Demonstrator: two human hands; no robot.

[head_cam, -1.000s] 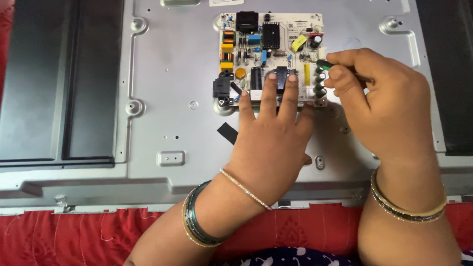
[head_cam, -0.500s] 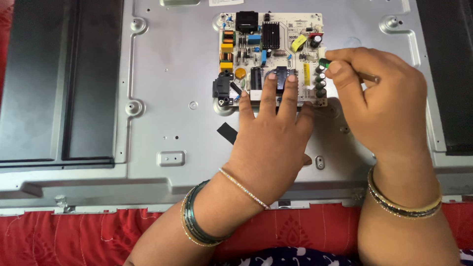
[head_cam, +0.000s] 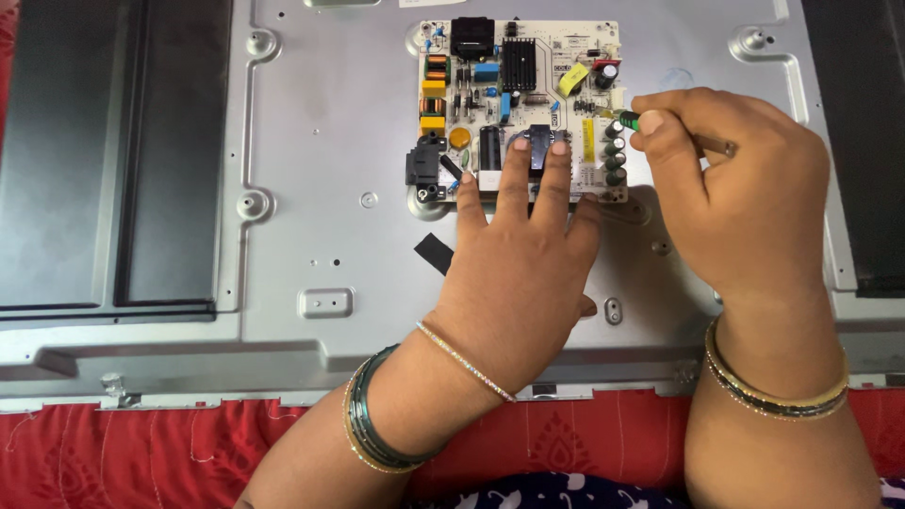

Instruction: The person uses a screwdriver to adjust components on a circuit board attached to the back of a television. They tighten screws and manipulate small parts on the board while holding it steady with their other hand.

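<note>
1. Circuit board [head_cam: 518, 104]: white, crowded with parts, mounted at the upper middle of a grey metal back panel [head_cam: 320, 188].
2. Left hand [head_cam: 523, 273]: flat, palm down, fingers slightly spread, fingertips pressing the board's lower edge.
3. Right hand [head_cam: 735, 198]: fingers curled together, pinching a slim tool [head_cam: 633, 121] (green collar near the tip; far end pokes out past the knuckles). Tip sits at the board's right edge, beside a row of dark capacitors [head_cam: 615, 155].
4. Panel lies on red patterned cloth [head_cam: 141, 452].
</note>
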